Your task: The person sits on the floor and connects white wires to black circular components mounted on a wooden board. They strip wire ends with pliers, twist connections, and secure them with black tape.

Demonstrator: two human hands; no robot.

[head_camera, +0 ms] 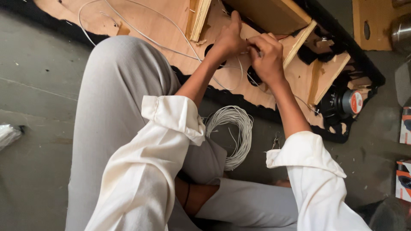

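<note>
My left hand (231,37) and my right hand (266,54) meet over a plywood panel (167,30) with round holes. Both pinch thin white wire (239,70) between the fingertips, close together. Loose strands of the same wire run left across the panel. A coil of white wire (234,128) lies on the floor by my knee, below the hands. A speaker driver (342,102) with a black cone and a red and white back sits to the right of my right hand.
Wooden strips (198,17) and a wooden box (274,15) stand on the panel, edged with black fabric (342,38). Orange boxes (404,179) lie at the right edge, a metal pot (401,32) at the top right. Grey concrete floor (34,128) spreads left.
</note>
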